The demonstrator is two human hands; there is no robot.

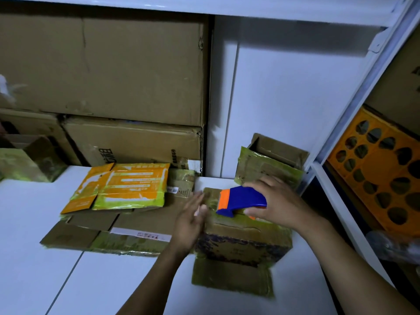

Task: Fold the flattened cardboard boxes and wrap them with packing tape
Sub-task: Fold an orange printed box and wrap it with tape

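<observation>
A folded brown cardboard box (241,244) with old greenish tape stands on the white table (45,235), its near flap lying open toward me. My right hand (279,203) grips a blue and orange tape dispenser (241,200) on top of the box. With straight fingers, my left hand (191,221) rests against the box's left side; it looks slightly blurred. To the left lies a pile of flattened boxes (106,233), topped by an orange printed one (120,186).
Another taped open box (272,162) stands behind the dispenser near the wall. Large cartons (102,71) are stacked at the back left. A small taped box (29,160) sits at the far left. A white shelf at right holds an orange perforated carton (381,176).
</observation>
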